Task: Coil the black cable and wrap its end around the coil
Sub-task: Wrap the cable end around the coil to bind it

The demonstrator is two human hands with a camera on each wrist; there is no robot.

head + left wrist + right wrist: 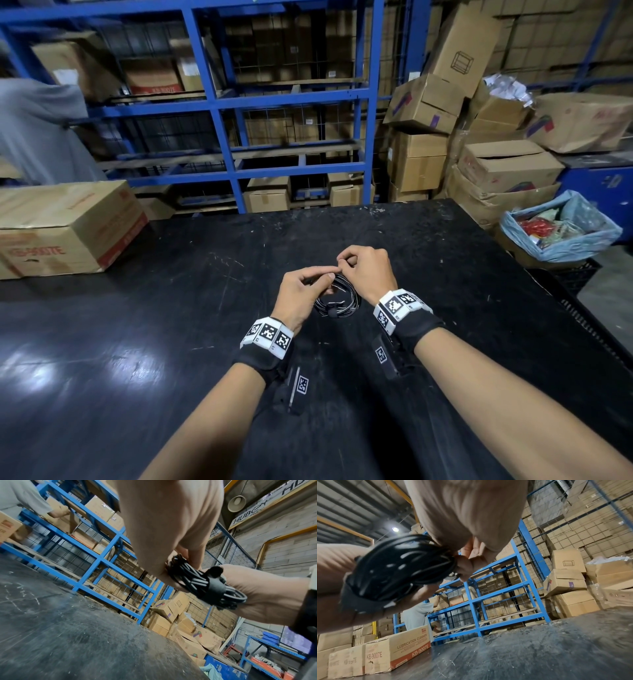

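Cable (337, 299) is sitting gathered into a small tight coil, held above the black table (137, 325) between both hands and clear of its surface, judging by the wrist views. The left hand (301, 294) is gripping the far side of the coil, thumb on top and fingers curled underneath, probably to keep the loops stacked so they do not spring apart. The right hand (364, 270) is pinching a short piece of the cable at the top of the coil between thumb and forefinger, with the other fingers curled in; this looks like the loose end being worked around the bundle. In the left wrist view a flat black strap (215, 588) with a round knob is crossing the loops, so one part of the coil is already bound. Holding the coil up in the air is likely giving the end room to pass under and around. The coiling seems finished, and the wrapping is what is being done now. A cardboard box (65, 229) is resting on the table's left side, well apart from the hands.
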